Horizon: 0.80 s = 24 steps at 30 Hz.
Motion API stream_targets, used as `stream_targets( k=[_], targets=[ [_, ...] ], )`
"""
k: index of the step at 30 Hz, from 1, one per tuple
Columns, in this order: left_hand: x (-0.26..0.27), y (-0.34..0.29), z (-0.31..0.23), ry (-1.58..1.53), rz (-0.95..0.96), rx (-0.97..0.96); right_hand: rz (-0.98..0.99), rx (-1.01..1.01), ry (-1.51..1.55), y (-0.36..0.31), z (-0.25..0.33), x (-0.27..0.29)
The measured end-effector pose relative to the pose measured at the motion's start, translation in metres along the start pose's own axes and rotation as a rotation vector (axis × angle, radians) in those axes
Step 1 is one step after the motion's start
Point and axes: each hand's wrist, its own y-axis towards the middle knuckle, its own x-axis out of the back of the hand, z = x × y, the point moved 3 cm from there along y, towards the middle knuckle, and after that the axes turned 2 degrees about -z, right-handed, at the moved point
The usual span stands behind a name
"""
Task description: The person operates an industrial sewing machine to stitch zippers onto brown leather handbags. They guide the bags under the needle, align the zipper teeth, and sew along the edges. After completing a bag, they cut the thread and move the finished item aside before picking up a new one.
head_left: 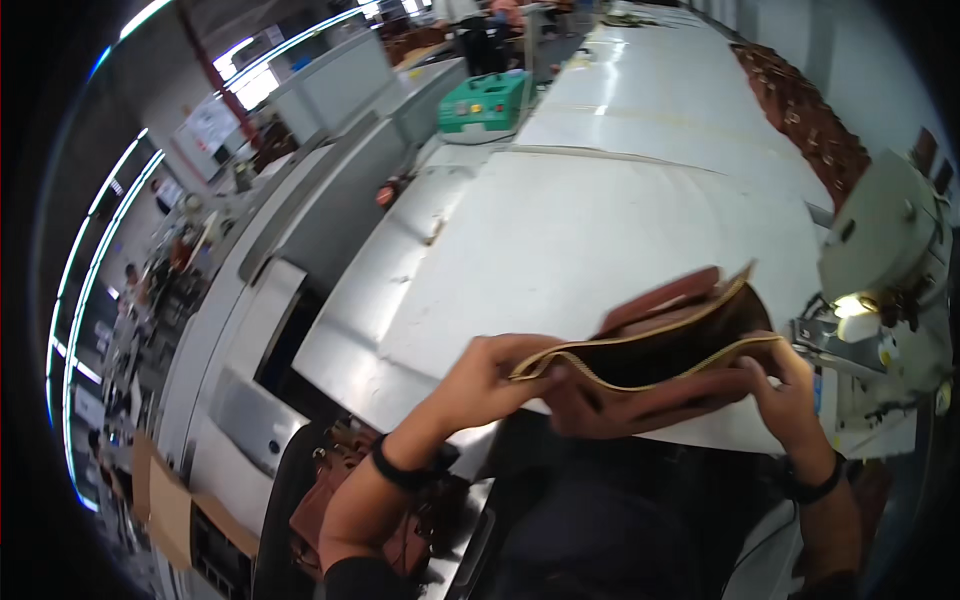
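at table (560, 230) edge | brown bag (640, 408), ends between thumbs and fingers | left hand (492, 380) pinching left, right hand (788, 395) pinching right

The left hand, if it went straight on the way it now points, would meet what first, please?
The left hand touches the brown bag, so the bag would likely come first; its exact line in depth is unclear.

A slim black left wristband (392, 468) and a black right wristband (822, 488) are matching dark sleeves (365, 582) and a dark cloth garment (600, 540).
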Motion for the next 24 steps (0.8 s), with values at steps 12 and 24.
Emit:
stream_targets(
  k=[12,24],
  targets=[
    [0.095,0.119,-0.041,0.015,-0.529,0.007,0.042,0.162,-0.119,-0.075,-0.087,-0.005],
    [0.116,0.447,0.006,0.554,-1.026,-0.274,0.045,0.098,-0.097,-0.075,-0.088,-0.007]
  ],
)
